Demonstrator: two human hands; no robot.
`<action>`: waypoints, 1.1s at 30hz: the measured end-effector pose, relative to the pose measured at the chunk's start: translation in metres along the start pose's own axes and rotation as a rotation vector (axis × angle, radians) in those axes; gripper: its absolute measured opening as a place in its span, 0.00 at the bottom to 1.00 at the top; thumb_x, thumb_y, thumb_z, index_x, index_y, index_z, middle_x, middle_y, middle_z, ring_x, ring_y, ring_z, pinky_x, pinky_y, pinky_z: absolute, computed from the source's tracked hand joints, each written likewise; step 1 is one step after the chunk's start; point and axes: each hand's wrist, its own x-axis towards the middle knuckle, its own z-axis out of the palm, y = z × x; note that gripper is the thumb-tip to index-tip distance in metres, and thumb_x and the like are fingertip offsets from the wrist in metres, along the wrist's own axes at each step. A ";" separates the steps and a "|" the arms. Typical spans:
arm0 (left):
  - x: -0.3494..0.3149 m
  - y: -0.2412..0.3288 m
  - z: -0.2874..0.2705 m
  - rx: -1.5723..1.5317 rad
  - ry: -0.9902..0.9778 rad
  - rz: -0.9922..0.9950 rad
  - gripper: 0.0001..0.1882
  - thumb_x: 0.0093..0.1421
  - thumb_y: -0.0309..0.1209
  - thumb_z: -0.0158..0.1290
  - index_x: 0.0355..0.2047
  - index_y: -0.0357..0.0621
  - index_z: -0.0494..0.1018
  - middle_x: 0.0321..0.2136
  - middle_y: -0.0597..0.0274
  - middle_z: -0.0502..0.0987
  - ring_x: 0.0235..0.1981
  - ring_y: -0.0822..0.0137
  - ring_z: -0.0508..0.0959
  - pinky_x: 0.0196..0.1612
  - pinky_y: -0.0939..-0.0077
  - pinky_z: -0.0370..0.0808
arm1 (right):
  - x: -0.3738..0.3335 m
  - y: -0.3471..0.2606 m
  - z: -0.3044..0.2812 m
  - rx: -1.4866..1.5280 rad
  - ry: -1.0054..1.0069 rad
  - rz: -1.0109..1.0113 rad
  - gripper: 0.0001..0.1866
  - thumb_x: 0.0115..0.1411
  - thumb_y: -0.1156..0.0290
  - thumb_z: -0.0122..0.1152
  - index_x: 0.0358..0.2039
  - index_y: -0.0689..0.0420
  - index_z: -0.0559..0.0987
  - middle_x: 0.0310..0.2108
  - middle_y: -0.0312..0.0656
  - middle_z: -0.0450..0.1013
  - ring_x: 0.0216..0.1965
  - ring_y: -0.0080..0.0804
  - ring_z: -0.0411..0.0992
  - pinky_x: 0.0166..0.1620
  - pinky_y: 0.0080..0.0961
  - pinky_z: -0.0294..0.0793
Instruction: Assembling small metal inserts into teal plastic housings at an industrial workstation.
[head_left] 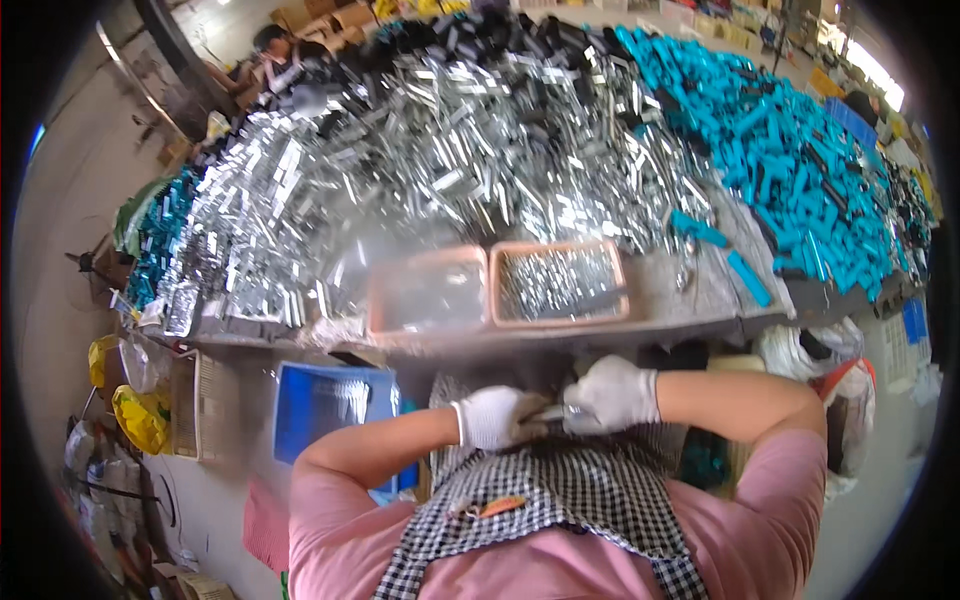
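My left hand [492,418], in a white knit glove, is closed at chest height in front of the checked apron. Close beside it is my right hand [614,396], also gloved and closed. Between the two sets of fingers shows a small shiny silver metal piece [568,412], which both hands grip; its ends are covered by the gloves, so its exact kind cannot be made out. Just beyond the hands, on the table edge, stand two shallow orange trays. The right tray [557,324] holds many small silver metal parts; the left tray [374,312] looks hazy, its contents blurred.
A large heap of shiny silver pieces [420,150] covers the table, with black pieces [480,38] behind and turquoise pieces [800,180] on the right. Below the table edge at left stand a blue crate [290,410] and a beige basket [197,400]. Another person [275,50] is at the far left.
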 end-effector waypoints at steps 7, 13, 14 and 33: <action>0.012 0.007 0.019 0.789 0.430 0.118 0.12 0.52 0.37 0.55 0.32 0.44 0.70 0.19 0.65 0.68 0.20 0.64 0.74 0.23 0.67 0.72 | -0.006 0.016 0.036 2.115 -0.484 0.615 0.26 0.68 0.46 0.41 0.24 0.54 0.69 0.08 0.32 0.55 0.06 0.26 0.55 0.10 0.26 0.56; 0.012 -0.014 -0.004 -0.926 -0.437 -0.405 0.25 0.66 0.49 0.50 0.43 0.35 0.75 0.23 0.67 0.76 0.21 0.77 0.75 0.24 0.82 0.72 | 0.000 0.015 0.003 -0.070 0.175 -0.228 0.24 0.52 0.48 0.64 0.28 0.59 0.73 0.23 0.46 0.74 0.24 0.45 0.75 0.27 0.38 0.74; 0.012 -0.016 0.000 -0.927 -0.443 -0.406 0.25 0.66 0.49 0.50 0.43 0.35 0.75 0.23 0.67 0.76 0.21 0.77 0.75 0.24 0.82 0.72 | -0.001 0.013 0.005 -0.066 0.175 -0.224 0.24 0.52 0.48 0.64 0.28 0.59 0.73 0.23 0.46 0.74 0.24 0.45 0.75 0.27 0.38 0.74; 0.002 -0.038 0.007 -1.134 -0.472 -0.522 0.21 0.66 0.44 0.50 0.46 0.37 0.75 0.26 0.64 0.77 0.23 0.74 0.77 0.26 0.79 0.77 | 0.023 0.025 0.028 -0.078 0.216 -0.293 0.22 0.50 0.46 0.65 0.25 0.53 0.74 0.19 0.42 0.72 0.20 0.43 0.72 0.24 0.42 0.70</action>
